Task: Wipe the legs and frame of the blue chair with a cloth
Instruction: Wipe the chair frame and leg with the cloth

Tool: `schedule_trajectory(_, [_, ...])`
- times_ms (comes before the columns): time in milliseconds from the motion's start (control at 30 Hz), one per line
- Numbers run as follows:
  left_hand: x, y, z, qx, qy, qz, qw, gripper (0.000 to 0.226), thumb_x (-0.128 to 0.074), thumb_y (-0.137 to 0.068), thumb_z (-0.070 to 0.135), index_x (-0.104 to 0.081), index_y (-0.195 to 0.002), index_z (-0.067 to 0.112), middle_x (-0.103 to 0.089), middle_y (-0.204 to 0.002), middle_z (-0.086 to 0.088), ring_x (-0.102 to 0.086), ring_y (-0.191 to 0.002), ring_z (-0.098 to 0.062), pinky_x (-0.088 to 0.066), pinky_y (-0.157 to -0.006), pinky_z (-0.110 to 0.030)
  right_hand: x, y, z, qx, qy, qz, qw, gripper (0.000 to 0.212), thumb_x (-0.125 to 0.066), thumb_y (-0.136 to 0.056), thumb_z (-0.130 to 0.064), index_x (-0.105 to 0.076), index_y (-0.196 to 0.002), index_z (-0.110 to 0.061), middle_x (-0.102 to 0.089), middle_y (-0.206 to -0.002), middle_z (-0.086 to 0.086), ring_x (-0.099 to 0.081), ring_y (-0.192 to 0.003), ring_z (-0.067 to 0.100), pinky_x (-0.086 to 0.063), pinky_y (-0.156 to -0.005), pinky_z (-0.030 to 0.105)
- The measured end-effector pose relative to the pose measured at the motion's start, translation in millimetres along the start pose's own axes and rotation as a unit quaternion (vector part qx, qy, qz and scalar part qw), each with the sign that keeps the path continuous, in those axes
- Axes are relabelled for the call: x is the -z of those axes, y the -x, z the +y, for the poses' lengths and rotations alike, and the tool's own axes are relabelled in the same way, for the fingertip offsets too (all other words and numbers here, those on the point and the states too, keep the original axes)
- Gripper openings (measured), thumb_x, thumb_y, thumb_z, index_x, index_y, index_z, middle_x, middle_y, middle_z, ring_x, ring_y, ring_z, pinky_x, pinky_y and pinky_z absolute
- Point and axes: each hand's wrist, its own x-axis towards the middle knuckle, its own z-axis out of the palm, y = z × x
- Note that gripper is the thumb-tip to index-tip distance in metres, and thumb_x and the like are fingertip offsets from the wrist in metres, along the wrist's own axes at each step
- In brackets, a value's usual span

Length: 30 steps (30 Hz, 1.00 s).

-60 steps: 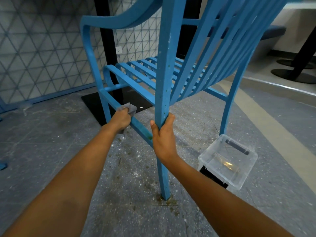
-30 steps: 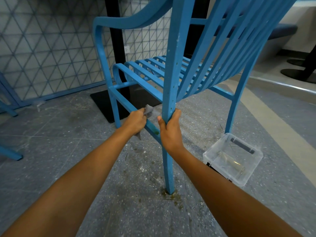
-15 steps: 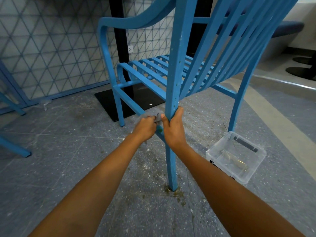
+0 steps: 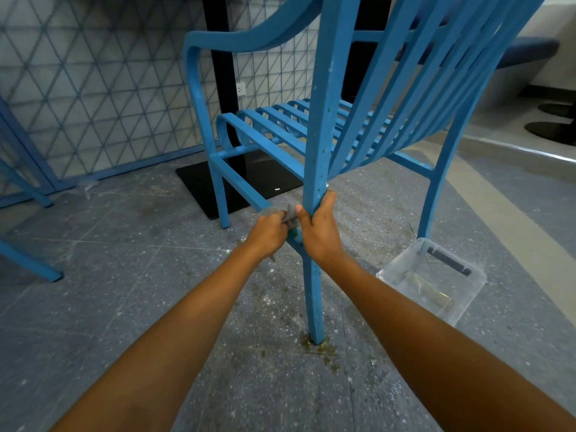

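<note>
The head view looks down at a grey speckled floor (image 4: 124, 307) with dusty marks and a small brown mess by the foot of the near leg (image 4: 314, 300). A clear plastic box (image 4: 433, 279) sits on the floor to the right, near the chair's other back leg. Behind the blue chair (image 4: 352, 126) stands a black post on a flat black base (image 4: 237, 182), in front of a wall with a criss-cross pattern. Bits of other blue furniture show at the left edge. The chair is tilted, with its slatted seat and back up in front of the person. The right hand (image 4: 321, 232) is wrapped tight around the near leg, thumb on the left side of it. The left hand (image 4: 268, 233) is just beside it, closed on a grey cloth (image 4: 288, 215) that is pressed on the low side bar where the bar meets the leg. The two hands almost touch. Both arms reach straight out from the bottom of the picture.
</note>
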Motion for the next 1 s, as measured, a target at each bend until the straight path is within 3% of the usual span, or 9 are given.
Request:
schedule_trajectory(200, [-10,13,0,-0.021,0.033,0.01,0.999,0.025,-0.04,-0.097,0.018,-0.06,-0.104,0.005,-0.061,-0.101,-0.012,-0.058,-0.095,-0.024,-0.04,-0.073,-0.025,1,0,-1,-0.004,0.0,-0.003,1.0,0.022,-0.047,-0.094,-0.015,-0.024,-0.094,-0.016,-0.043,-0.082,0.009,-0.048,-0.071,0.02,-0.049,-0.06,0.038])
schedule_trajectory(333, [-9,14,1,-0.013,0.038,-0.002,0.999,0.021,-0.042,-0.096,0.026,-0.058,-0.09,0.014,-0.059,-0.077,-0.001,-0.054,-0.067,-0.013,-0.037,-0.052,-0.021,2,0,-3,-0.016,0.002,-0.005,1.0,0.023,-0.047,-0.094,-0.015,-0.025,-0.095,-0.016,-0.043,-0.083,0.008,-0.049,-0.073,0.02,-0.049,-0.062,0.038])
schedule_trajectory(433, [1,7,1,-0.016,0.051,-0.011,0.998,0.018,-0.046,-0.094,0.029,-0.059,-0.089,0.018,-0.058,-0.078,0.001,-0.054,-0.077,-0.015,-0.042,-0.064,-0.027,4,1,-6,-0.015,0.007,-0.013,1.0,0.024,-0.048,-0.094,-0.015,-0.025,-0.096,-0.016,-0.043,-0.086,0.01,-0.049,-0.076,0.023,-0.05,-0.066,0.042])
schedule_trajectory(533, [1,9,-2,-0.032,0.053,-0.024,0.998,0.02,-0.045,-0.096,0.026,-0.062,-0.096,0.014,-0.058,-0.081,0.006,-0.054,-0.083,-0.014,-0.043,-0.066,-0.015,5,1,-7,-0.015,0.011,-0.014,1.0,0.023,-0.047,-0.094,-0.014,-0.025,-0.097,-0.016,-0.043,-0.087,0.012,-0.05,-0.076,0.027,-0.052,-0.069,0.049])
schedule_trajectory(667, [-9,19,-8,-0.054,0.04,-0.032,0.997,0.028,-0.041,-0.098,0.018,-0.058,-0.118,0.009,-0.053,-0.101,0.004,-0.05,-0.094,-0.01,-0.038,-0.077,-0.016,5,2,-10,-0.023,0.012,-0.017,1.0,0.021,-0.045,-0.094,-0.015,-0.025,-0.096,-0.017,-0.045,-0.087,0.015,-0.054,-0.079,0.034,-0.052,-0.069,0.054])
schedule_trajectory(800, [-13,27,-8,-0.077,0.042,-0.023,0.996,0.022,-0.042,-0.097,0.009,-0.058,-0.108,0.0,-0.053,-0.098,-0.003,-0.05,-0.087,-0.01,-0.039,-0.065,-0.001,4,3,-11,-0.029,0.019,-0.005,0.999,0.022,-0.047,-0.094,-0.014,-0.025,-0.096,-0.017,-0.043,-0.086,0.013,-0.051,-0.079,0.031,-0.051,-0.071,0.052])
schedule_trajectory(900, [-14,29,-7,-0.075,0.0,-0.023,0.997,0.024,-0.042,-0.097,0.014,-0.058,-0.106,0.0,-0.06,-0.098,-0.013,-0.056,-0.091,-0.021,-0.042,-0.071,-0.006,4,2,-12,-0.034,0.022,-0.003,0.999,0.023,-0.048,-0.093,-0.014,-0.025,-0.095,-0.018,-0.043,-0.087,0.011,-0.051,-0.082,0.033,-0.051,-0.071,0.046])
schedule_trajectory(1000, [-13,31,-7,-0.106,-0.023,-0.02,0.994,0.022,-0.043,-0.097,0.015,-0.061,-0.103,0.004,-0.058,-0.094,-0.001,-0.054,-0.087,-0.012,-0.037,-0.067,-0.002,6,2,-13,-0.039,0.02,-0.009,0.999,0.024,-0.049,-0.093,-0.013,-0.026,-0.096,-0.019,-0.044,-0.088,0.01,-0.051,-0.081,0.029,-0.052,-0.071,0.045])
